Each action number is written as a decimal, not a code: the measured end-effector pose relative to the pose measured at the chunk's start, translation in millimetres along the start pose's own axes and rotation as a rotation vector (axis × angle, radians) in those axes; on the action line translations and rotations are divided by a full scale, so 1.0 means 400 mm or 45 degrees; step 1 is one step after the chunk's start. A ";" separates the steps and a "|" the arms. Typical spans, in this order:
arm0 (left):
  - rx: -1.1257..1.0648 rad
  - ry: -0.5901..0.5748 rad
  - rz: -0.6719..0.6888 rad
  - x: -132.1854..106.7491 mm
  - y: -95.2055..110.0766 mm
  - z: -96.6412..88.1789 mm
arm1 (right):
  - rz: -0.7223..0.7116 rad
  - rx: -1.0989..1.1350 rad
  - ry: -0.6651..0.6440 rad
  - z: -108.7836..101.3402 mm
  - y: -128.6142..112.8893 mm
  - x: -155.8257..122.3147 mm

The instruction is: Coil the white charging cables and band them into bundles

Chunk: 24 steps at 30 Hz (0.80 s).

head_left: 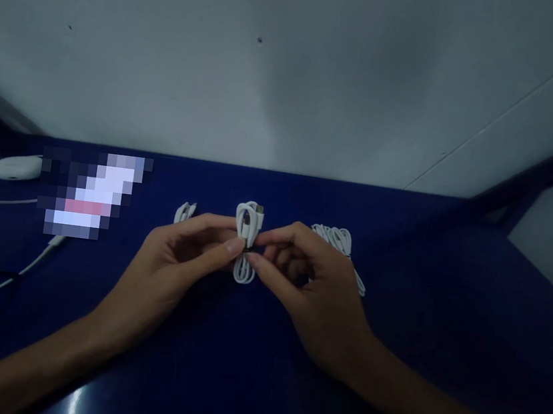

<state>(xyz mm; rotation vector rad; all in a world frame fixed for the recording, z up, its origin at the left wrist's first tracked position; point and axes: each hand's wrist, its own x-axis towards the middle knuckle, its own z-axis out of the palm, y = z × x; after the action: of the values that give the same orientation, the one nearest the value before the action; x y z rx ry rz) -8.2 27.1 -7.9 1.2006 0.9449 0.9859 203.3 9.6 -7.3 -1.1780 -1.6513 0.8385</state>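
A coiled white cable (248, 230) is held upright over the dark blue table (247, 364), bound at its waist by a dark tie. My left hand (182, 259) pinches the bundle's middle from the left with thumb and fingers. From the right, my right hand (306, 274) pinches the same spot. Both hands are closed on it. A small white coiled cable (184, 212) lies on the table behind my left hand. A looser pile of white cables (340, 245) lies behind my right hand, partly hidden by it.
A white mouse-like object (16, 166) sits at the far left near a blurred patch (89, 194). A thin white cord (0, 280) runs across the left of the table. A pale wall (293, 68) rises behind the table's far edge.
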 end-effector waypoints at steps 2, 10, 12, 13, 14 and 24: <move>-0.027 -0.007 -0.006 0.000 0.000 0.000 | -0.047 -0.042 0.007 -0.003 0.000 -0.001; -0.097 0.028 -0.031 0.002 -0.002 -0.008 | -0.242 -0.186 0.090 -0.004 0.001 -0.002; -0.120 0.017 -0.047 0.004 -0.002 -0.009 | -0.280 -0.219 0.093 -0.003 0.002 0.000; -0.131 0.008 -0.054 0.005 -0.002 -0.009 | -0.291 -0.232 0.088 -0.003 0.002 0.000; -0.136 0.014 -0.061 0.007 -0.001 -0.008 | -0.297 -0.241 0.081 -0.003 0.003 0.001; -0.098 0.031 -0.060 0.002 0.007 -0.008 | 0.057 0.078 -0.188 -0.020 -0.005 0.011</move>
<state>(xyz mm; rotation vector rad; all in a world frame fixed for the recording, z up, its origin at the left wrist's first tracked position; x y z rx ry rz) -11.4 29.2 -5.7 1.0991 0.9423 0.9927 209.5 13.4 -1.5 -1.1372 -1.7104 1.0179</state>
